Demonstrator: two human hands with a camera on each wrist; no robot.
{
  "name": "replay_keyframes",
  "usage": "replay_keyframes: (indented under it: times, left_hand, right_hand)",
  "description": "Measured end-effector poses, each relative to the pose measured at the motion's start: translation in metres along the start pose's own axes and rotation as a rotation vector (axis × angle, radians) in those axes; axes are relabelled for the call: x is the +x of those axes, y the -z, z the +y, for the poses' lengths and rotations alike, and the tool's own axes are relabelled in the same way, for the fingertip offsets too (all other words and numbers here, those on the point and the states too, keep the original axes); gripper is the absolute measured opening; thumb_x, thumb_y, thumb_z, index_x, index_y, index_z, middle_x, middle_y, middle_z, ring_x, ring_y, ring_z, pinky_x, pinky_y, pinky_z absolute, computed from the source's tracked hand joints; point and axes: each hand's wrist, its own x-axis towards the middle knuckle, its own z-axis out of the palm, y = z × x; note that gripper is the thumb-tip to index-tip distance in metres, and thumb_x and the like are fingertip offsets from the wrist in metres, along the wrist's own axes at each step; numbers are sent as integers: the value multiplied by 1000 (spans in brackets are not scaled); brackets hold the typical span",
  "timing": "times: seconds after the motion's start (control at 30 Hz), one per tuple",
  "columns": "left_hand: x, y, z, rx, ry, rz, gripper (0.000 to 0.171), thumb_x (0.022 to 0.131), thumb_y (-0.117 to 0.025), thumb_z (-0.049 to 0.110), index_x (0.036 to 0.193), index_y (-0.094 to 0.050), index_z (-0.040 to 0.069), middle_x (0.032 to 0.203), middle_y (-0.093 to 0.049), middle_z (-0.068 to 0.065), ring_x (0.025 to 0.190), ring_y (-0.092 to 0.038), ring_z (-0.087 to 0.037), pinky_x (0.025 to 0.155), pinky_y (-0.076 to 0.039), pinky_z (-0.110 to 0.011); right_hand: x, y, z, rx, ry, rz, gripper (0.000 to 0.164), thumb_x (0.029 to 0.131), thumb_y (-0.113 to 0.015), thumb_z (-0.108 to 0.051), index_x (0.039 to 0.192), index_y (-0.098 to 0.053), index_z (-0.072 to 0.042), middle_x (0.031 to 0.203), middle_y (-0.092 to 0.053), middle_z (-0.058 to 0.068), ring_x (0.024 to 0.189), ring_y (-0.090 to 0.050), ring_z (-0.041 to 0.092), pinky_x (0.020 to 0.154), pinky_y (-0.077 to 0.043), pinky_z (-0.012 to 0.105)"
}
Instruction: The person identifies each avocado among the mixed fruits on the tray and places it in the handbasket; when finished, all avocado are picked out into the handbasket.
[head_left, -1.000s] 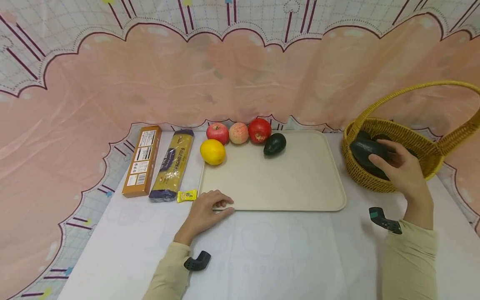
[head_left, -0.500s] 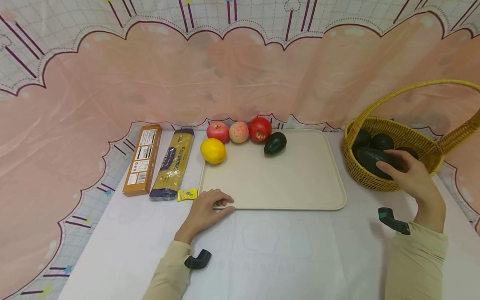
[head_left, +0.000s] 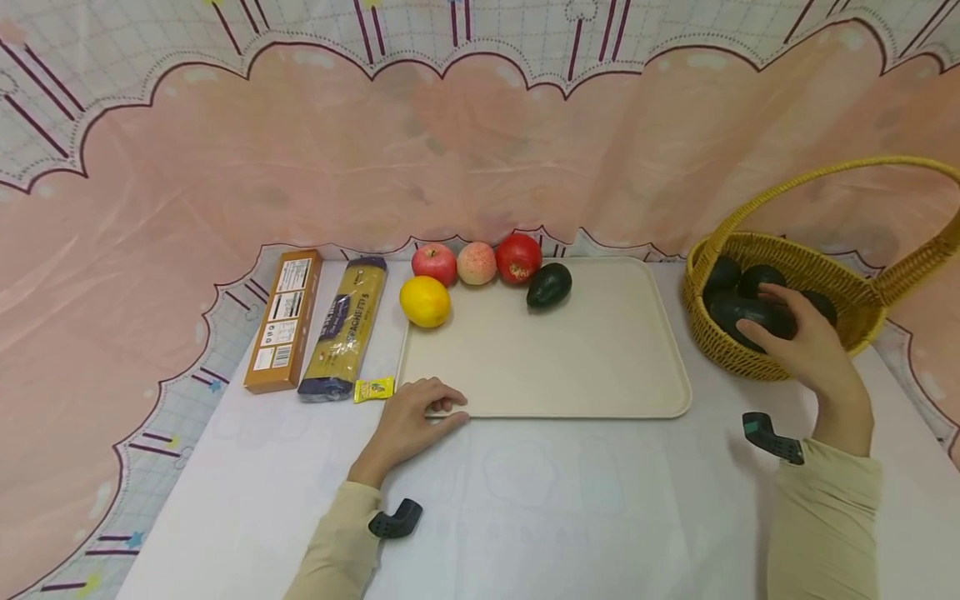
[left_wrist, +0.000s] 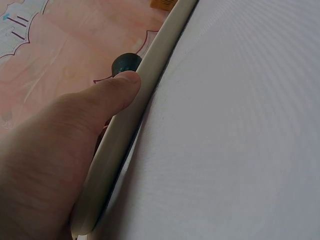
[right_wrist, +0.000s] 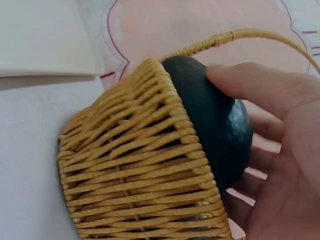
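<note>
In the head view my right hand reaches into the yellow wicker basket. Its thumb and fingers are round a large dark green avocado, which lies at the basket's near side. In the right wrist view the thumb presses the avocado above the woven rim, while the fingers curl behind it, partly hidden. Several more dark avocados lie in the basket. My left hand rests on the near left corner of the beige tray, fingers loosely bent, thumb along the rim.
On the tray's back left are a lemon, apple, peach, pomegranate and another avocado. Left of it lie a spaghetti pack, brown box and yellow sachet. The basket's handle arches high.
My right hand has lowered the avocado deeper into the basket, shifting right and then back left. More of the other avocados now show. The left hand has stayed still.
</note>
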Motion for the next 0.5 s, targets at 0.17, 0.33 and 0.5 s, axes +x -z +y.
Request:
replay_keyframes:
  times: [0.17, 0.33, 0.5]
  left_hand:
    - [0, -1, -1, 9, -7, 5, 19, 80, -74, 40, 95, -68, 31, 76, -52, 16, 71, -42, -3, 71, -35, -24]
    - [0, -2, -2, 13, -5, 7, 19, 79, -74, 40, 94, -67, 31, 76, -51, 16, 71, -42, -2, 70, -34, -24]
    - [0, -1, -2, 14, -10, 9, 19, 80, -74, 41, 94, -67, 31, 76, -52, 16, 71, -42, -3, 70, -35, -24]
  right_hand:
    - [1, 0, 0, -21, -15, -26, 70, 90, -55, -49, 146, -33, -13, 150, -23, 30, 133, -21, 56, 98, -20, 71]
    - [0, 0, 5, -50, -91, -85, 75, 89, -54, -54, 146, -33, -11, 147, -24, 35, 129, -24, 57, 92, -26, 72]
    - [2, -2, 8, -76, -110, -94, 75, 89, -53, -56, 145, -34, -9, 144, -27, 37, 126, -27, 58, 90, -29, 71]
